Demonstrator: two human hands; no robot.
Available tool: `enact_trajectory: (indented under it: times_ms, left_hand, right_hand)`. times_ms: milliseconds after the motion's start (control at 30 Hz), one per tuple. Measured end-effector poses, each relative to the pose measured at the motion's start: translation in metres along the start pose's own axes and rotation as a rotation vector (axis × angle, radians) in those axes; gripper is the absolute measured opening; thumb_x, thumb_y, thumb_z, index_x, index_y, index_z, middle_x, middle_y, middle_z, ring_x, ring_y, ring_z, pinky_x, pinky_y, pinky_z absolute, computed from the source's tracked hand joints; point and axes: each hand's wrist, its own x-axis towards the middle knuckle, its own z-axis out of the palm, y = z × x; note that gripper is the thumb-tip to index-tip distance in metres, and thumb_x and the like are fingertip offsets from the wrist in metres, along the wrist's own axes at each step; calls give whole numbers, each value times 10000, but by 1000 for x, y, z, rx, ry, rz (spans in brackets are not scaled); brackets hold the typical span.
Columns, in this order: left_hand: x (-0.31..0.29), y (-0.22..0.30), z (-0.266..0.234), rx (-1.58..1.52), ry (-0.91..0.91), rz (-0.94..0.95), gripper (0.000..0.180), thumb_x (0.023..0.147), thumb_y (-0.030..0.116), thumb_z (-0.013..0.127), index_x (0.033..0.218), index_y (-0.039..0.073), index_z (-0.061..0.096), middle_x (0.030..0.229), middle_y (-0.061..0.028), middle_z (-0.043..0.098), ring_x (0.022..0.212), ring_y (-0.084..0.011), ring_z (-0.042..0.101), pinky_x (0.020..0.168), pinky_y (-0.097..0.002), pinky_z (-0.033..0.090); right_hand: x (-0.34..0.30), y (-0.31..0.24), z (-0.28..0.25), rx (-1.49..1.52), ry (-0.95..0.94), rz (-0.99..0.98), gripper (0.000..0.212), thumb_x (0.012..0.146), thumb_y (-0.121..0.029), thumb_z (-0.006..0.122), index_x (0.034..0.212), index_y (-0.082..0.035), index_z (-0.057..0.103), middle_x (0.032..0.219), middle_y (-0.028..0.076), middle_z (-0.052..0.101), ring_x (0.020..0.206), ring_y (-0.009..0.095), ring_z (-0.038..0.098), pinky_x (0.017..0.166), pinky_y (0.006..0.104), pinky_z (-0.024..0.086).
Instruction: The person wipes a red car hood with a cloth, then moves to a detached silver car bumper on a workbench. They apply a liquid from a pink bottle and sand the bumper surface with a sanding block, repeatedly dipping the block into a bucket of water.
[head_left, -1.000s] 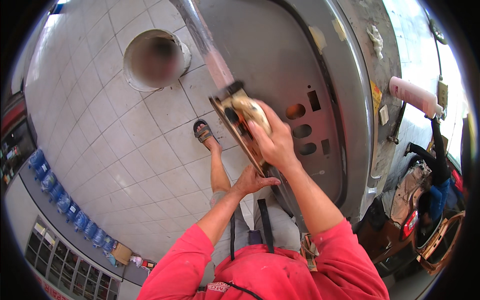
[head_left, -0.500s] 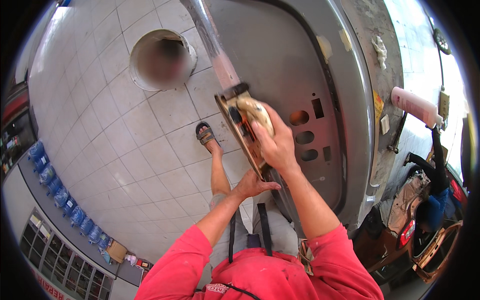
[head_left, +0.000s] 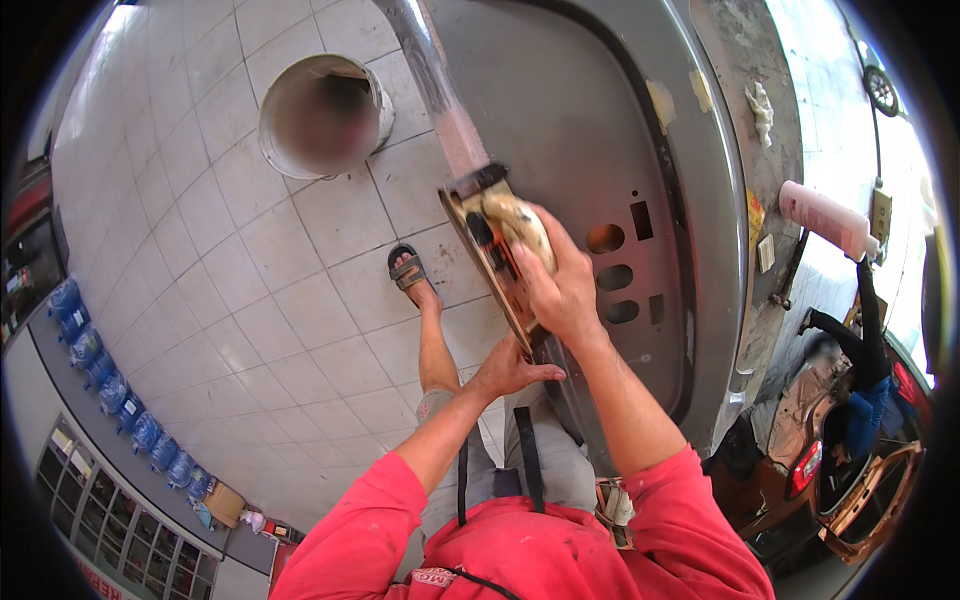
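Observation:
A long sanding block (head_left: 505, 285) with a cream handle and an orange-brown body lies slantwise along the left edge of a grey vehicle panel (head_left: 560, 110). My right hand (head_left: 565, 285) is closed round its handle. My left hand (head_left: 512, 368) is at the block's near end, thumb stretched right over the panel edge, the other fingers pressed against the block and partly hidden. Above the block, a pinkish filler strip (head_left: 462, 145) runs along the panel edge. Cut-outs, round and rectangular, show in the panel right of my right hand.
A white bucket (head_left: 384, 118) stands on the tiled floor (head_left: 250, 260) to the left. On the right are a pink bottle (head_left: 825, 218), a crumpled white cloth (head_left: 760, 112) and a person (head_left: 868, 390) beside an opened brown car (head_left: 770, 505). Blue water jugs (head_left: 120, 392) line the far left.
The sanding block and my right hand have shifted slightly right and toward the near end of the panel. My left hand stays almost in place. The person at the right has moved an arm.

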Motion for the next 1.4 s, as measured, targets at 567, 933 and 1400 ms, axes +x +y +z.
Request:
enact_trajectory:
  times_ms: [567,933,1400]
  left_hand:
    - [-4,-19,-1,385,-38,200,1273,804,377,969,1676,67,95,1548,-201,527,1405,-291,554,1132,-440,497]
    - [-1,10,-7,143,1,71,1050,798,372,971,1600,60,369,1534,-143,557,1351,-262,592,1102,-444,505]
    - [0,19,-7,-183,-10,-299,1133,736,373,1015,1580,25,345,1452,-179,629,1294,-255,620,1084,-418,519]
  right_hand:
    - [-37,3,0,-1,-5,-8,530,1003,-105,667,1513,-29,541,1212,238,765,1136,342,772,948,391,593]
    - [-11,7,7,32,6,-88,474,1007,-119,672,1464,-27,584,1217,228,766,1151,358,763,970,391,583]
    - [37,-8,23,72,56,-51,409,1007,-190,677,1392,-61,623,1095,224,770,1015,405,764,866,420,591]
